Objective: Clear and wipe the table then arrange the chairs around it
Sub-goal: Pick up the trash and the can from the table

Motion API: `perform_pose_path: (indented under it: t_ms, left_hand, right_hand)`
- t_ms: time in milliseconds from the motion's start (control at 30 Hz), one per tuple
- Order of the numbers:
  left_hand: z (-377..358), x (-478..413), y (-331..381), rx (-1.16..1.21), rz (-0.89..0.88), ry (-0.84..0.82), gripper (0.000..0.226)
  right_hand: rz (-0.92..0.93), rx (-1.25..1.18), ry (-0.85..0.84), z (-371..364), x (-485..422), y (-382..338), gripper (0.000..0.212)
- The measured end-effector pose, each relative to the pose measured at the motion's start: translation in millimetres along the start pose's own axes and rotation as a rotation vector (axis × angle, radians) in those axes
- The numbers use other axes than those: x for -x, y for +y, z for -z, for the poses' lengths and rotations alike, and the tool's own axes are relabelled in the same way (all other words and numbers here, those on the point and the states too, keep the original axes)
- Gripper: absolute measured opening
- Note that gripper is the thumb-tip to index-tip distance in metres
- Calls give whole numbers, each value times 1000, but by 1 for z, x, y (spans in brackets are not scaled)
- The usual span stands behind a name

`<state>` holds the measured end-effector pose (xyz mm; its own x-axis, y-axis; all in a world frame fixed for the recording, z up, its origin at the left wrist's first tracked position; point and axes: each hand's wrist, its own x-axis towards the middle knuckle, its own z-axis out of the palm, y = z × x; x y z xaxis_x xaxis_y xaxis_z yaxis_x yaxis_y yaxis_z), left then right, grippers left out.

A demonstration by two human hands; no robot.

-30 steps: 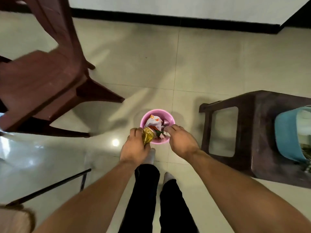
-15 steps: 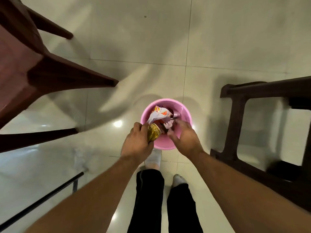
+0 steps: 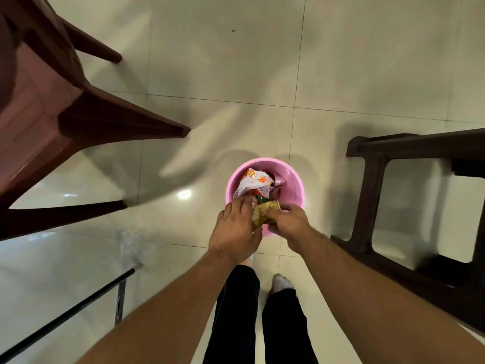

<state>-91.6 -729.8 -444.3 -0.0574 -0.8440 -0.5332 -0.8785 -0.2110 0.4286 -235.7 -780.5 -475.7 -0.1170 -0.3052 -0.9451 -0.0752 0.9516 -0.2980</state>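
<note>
A small pink bin (image 3: 295, 179) stands on the tiled floor just ahead of my feet. Inside it lie a white and orange chip packet (image 3: 253, 181) and other wrappers. Over the bin's near rim, my left hand (image 3: 236, 232) and my right hand (image 3: 287, 222) both grip a crumpled golden wrapper (image 3: 262, 214) between them. A reddish-brown plastic chair (image 3: 52, 114) stands at the left. At the right is a dark brown plastic stool (image 3: 409, 206).
The glass edge of a table with a black metal frame (image 3: 65, 313) shows at the lower left. My black trouser legs and socked feet are below the bin. Open tiled floor lies beyond the bin.
The view has tilted down and closed in on the bin. My right hand has come over onto the golden wrapper that my left hand was holding alone.
</note>
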Motion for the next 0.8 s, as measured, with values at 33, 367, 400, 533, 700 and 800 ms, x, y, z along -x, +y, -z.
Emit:
perform_pose_path:
  t_ms: [33, 367, 400, 533, 700, 800]
  left_hand:
    - [0, 3, -2, -6, 6, 8, 67]
    - [9, 66, -7, -29, 108, -66, 66]
    - [13, 74, -4, -19, 116, -79, 66]
    - [34, 118, 18, -24, 140, -98, 65]
    - [75, 178, 60, -14, 163, -30, 68]
    - [101, 210, 88, -28, 130, 41, 67]
  right_hand:
    - [-4, 14, 52, 0, -2, 3, 43]
    - [11, 191, 140, 4, 28, 30, 66]
    - [55, 303, 129, 6, 38, 28, 63]
    - [382, 832, 57, 15, 110, 20, 52]
    - [689, 1094, 0, 30, 212, 23, 52]
    - [818, 1215, 42, 43, 270, 24, 57]
